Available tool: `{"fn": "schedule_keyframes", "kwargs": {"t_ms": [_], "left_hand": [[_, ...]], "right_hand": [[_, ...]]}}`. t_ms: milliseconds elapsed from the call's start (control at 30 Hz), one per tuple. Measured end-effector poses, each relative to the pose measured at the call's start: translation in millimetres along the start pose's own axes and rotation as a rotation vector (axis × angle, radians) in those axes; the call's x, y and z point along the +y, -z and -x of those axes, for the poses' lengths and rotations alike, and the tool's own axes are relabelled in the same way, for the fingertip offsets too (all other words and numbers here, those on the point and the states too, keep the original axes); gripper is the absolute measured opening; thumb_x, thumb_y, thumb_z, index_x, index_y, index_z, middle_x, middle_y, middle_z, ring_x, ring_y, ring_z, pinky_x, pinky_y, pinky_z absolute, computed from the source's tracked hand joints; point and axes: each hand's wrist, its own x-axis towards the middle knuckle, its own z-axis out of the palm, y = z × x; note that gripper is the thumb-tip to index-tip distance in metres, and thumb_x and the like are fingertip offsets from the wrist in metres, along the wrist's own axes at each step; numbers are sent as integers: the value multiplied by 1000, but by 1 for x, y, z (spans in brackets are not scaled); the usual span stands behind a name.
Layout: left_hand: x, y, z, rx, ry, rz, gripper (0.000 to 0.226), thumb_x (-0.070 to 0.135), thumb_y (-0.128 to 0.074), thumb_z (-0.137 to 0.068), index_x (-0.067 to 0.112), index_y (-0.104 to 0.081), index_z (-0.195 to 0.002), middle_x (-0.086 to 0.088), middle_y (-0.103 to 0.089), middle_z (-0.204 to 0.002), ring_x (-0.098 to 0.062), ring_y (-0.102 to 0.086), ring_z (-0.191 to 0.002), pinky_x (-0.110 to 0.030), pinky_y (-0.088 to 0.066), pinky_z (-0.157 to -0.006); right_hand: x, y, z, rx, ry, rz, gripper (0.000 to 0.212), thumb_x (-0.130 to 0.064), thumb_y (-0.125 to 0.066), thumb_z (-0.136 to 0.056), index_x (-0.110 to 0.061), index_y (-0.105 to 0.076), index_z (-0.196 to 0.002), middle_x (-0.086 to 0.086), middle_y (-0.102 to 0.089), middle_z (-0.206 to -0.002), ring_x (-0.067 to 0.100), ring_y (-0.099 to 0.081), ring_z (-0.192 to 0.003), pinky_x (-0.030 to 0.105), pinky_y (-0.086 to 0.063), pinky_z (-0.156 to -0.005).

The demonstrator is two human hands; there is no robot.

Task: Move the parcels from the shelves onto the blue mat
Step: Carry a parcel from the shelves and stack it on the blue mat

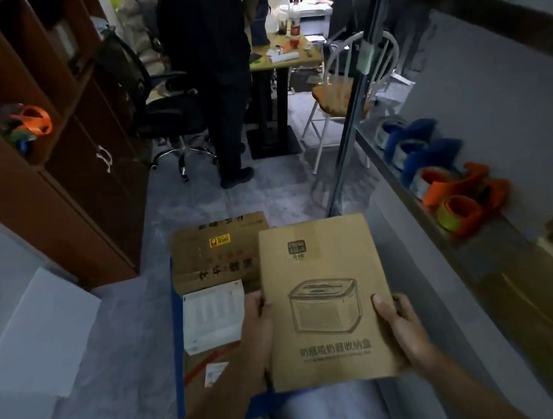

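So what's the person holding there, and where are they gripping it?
A brown cardboard parcel, in both hands: the left hand grips its left edge, the right hand its right edge, both toward the near end.

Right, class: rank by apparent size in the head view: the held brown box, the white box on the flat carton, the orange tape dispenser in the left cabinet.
1. Held brown box, though nearest the camera.
2. White box.
3. Orange tape dispenser, farther off.
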Motion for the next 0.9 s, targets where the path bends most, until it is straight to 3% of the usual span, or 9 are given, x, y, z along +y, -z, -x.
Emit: {"fn": "schedule_keyframes", "kwargs": {"t_ms": [167, 300, 367, 400, 467, 533, 633, 800, 900], "left_hand": [[19, -25, -111, -128, 67, 4, 28, 34, -50, -100, 31, -51, -127, 2, -65, -120, -18, -66, -102, -39, -55, -87], [24, -51, -177, -140, 111, -7, 55, 36, -53, -98, 35, -33, -148, 10, -49, -133, -12, -55, -114, -34, -50, -95], [23, -66, -210, -194, 114, 46, 61, 35, -55, -97, 38, -26, -151, 10, -45, -141, -8, -55, -113, -31, -52, -91], [20, -74, -228, -208, 120, 62, 64, 33, -56, -97, 37, -24, -152, 6, -44, -147, -13, -54, -119, -38, -52, -96], [10, -91, -270, -172, 151, 80, 68, 34, -57, -96, 37, -19, -153, -1, -41, -150, -25, -49, -129, -49, -46, -105], [-4, -108, -313, -98, 180, 62, 71, 37, -57, -96, 39, -14, -152, 0, -37, -152, -27, -44, -133, -48, -42, -108], [-31, -129, -382, -40, 161, 73, 71, 36, -58, -95, 38, -16, -153, 2, -36, -152, -24, -43, -133, -42, -44, -105], [-90, -147, -478, -41, 232, 78, 71, 43, -62, -91, 35, -27, -151, -1, -37, -154, -27, -45, -134, -53, -43, -106], [-117, -156, -503, 23, 151, 48, 70, 40, -63, -91, 43, -24, -149, 2, -37, -153, -24, -45, -132, -50, -42, -107]], "right_hand": [[-34, 2, -110, -27, -29, 132, 54, -71, -55, -72, -36, -60, -113, -11, -69, -108, 12, -64, -97, 38, -47, -87], [-48, 4, -190, -85, -58, 170, 58, -62, -53, -84, -30, -56, -132, 1, -68, -122, 25, -63, -111, 51, -46, -103], [-52, 2, -235, -113, -82, 175, 54, -59, -52, -89, -32, -54, -135, 1, -68, -122, 26, -63, -111, 53, -47, -101], [-52, 0, -260, -121, -89, 176, 51, -57, -51, -91, -32, -53, -135, 2, -68, -122, 26, -63, -111, 52, -48, -100], [-46, -9, -311, -138, -75, 177, 44, -50, -51, -94, -31, -55, -134, 2, -69, -118, 26, -65, -107, 48, -51, -94], [-36, -26, -365, -128, -31, 162, 38, -41, -53, -97, -28, -58, -132, 3, -71, -114, 23, -67, -102, 41, -53, -87], [-12, -51, -438, -66, 25, 164, 33, -31, -51, -100, -24, -58, -131, 8, -69, -115, 28, -64, -104, 44, -49, -94], [32, -88, -523, 14, 95, 253, 39, -16, -47, -101, -20, -51, -139, 5, -63, -114, 24, -58, -103, 32, -43, -86], [52, -101, -555, 38, 89, 272, 43, -15, -43, -101, -20, -45, -143, 9, -57, -133, 28, -53, -119, 47, -42, -105]]}}
